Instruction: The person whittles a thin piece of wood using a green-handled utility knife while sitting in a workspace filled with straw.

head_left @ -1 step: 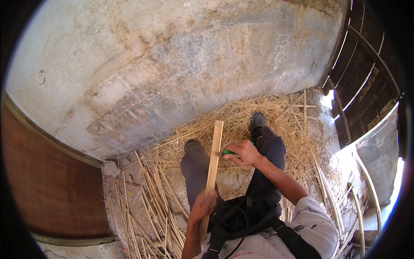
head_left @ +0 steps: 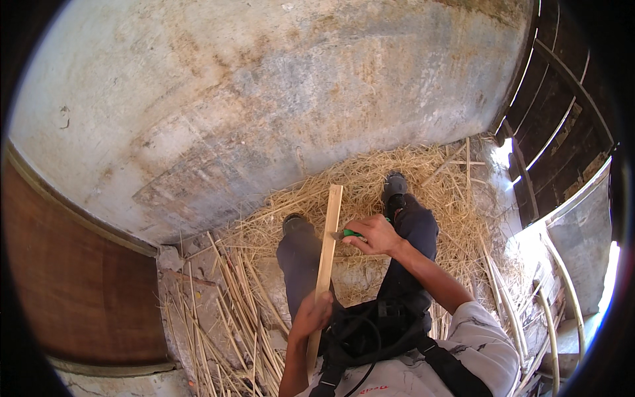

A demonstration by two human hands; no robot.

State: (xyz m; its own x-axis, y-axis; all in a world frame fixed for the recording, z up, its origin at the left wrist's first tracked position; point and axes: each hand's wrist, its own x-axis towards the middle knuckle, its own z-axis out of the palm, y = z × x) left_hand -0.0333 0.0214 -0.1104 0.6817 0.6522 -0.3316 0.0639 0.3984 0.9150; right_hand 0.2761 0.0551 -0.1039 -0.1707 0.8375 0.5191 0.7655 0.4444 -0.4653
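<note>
A long, flat, pale wooden strip (head_left: 329,241) slants across my lap, its far end over the straw and its near end beside my left forearm. My left hand (head_left: 313,314) is closed around its lower part. In my right hand (head_left: 376,235) is a knife with a green handle (head_left: 352,233), gripped in closed fingers. The short blade (head_left: 338,235) points left and meets the right edge of the strip around its middle, though the exact contact is too small to make out.
Straw shavings (head_left: 370,165) cover the floor around my feet. Several thin split sticks (head_left: 231,317) lie to the left, and curved poles (head_left: 552,331) stand at the right. A stained wall (head_left: 278,99) rises ahead, a brown panel (head_left: 79,278) at far left, dark boards (head_left: 562,119) at far right.
</note>
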